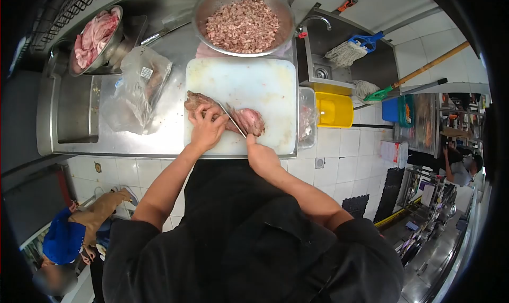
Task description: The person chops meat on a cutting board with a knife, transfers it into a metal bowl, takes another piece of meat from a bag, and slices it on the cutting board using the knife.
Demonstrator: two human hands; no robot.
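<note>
We note the meat [252,120] on the white cutting board [275,88], long axis slanting from upper left to lower right. Our left hand [208,125] grasps its left part, fingers hiding some of it. Our right hand [261,155] clenches the knife [236,121], handle hidden; blade crosses the meat, pointing up-left. Cut depth: we cannot tell.

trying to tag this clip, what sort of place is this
Probably a restaurant or commercial kitchen: a steel counter with a built-in sink, a large bowl of chopped meat, and a white cutting board.
</note>
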